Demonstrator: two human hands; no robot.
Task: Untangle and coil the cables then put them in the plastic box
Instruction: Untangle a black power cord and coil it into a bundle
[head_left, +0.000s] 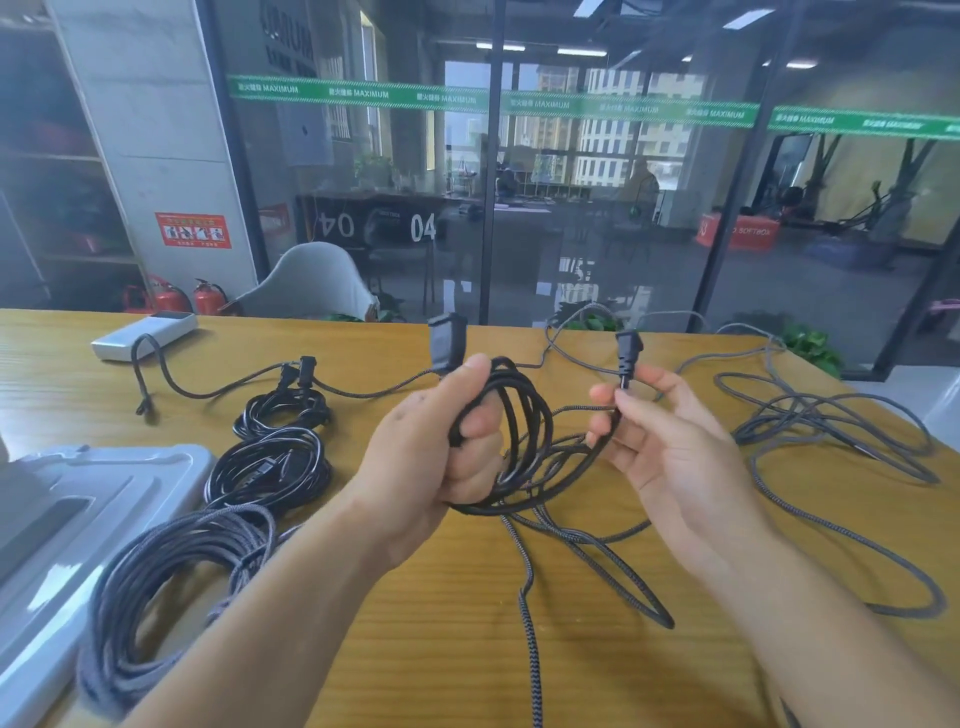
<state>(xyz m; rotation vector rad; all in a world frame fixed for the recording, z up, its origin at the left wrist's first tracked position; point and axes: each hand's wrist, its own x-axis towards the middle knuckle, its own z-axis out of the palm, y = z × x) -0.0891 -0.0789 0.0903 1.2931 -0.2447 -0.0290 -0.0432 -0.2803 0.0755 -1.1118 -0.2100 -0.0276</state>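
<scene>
Now | left hand grip closed round black cable coil, keeping loops gathered | right hand pinches its plug end, likely to finish the wrap | desk.

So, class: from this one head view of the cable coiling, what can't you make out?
- Plastic box: cut off by the left edge; its inside doesn't show.
- Grey coil: partly hidden behind the left forearm.
- Black cable: the stretch inside the left hand is covered by fingers.
- Red wall sign: print too small.
</scene>
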